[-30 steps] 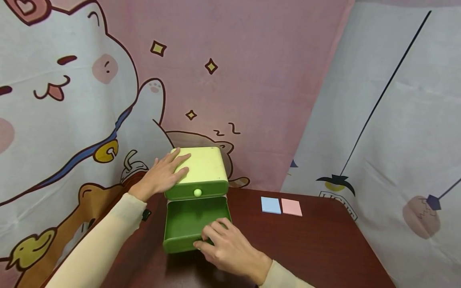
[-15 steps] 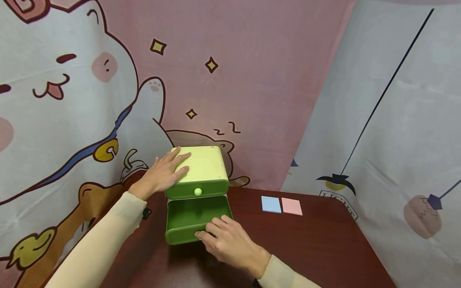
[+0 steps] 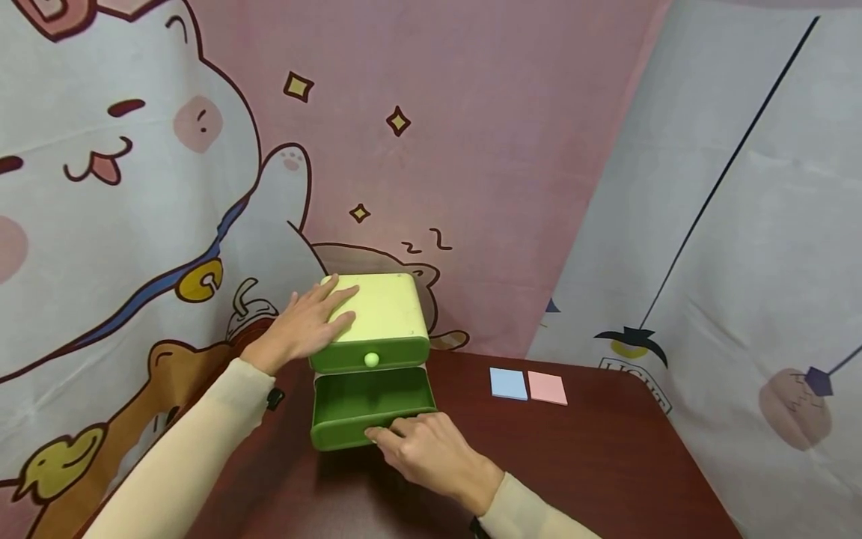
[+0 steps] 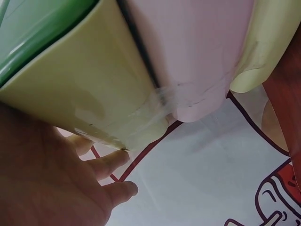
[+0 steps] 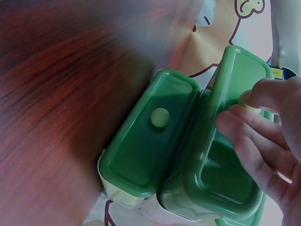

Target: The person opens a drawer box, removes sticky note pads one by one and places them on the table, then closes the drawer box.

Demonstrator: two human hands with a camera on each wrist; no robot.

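A small desktop drawer cabinet (image 3: 384, 303) with a pale yellow top stands on the table. My left hand (image 3: 303, 326) rests on the left of that top, fingers spread. In the left wrist view, the fingers (image 4: 110, 165) reach along the cabinet's pale yellow upper part. The green middle drawer (image 3: 340, 434) is partly out, and its visible inside holds nothing. My right hand (image 3: 431, 453) is at its front, thumb and finger pinching the light green knob (image 5: 247, 100). Above it the top drawer (image 3: 343, 361) is closed. The closed bottom drawer (image 5: 136, 146) shows in the right wrist view.
A blue sticky-note pad (image 3: 508, 383) and a pink one (image 3: 548, 388) lie side by side on the dark red-brown table (image 3: 592, 457), right of the cabinet. A cartoon-printed cloth (image 3: 498, 187) hangs behind the table.
The middle drawer has slid partway back into the cabinet, with my right hand moving along at its front. My left hand has stayed on the cabinet's top.
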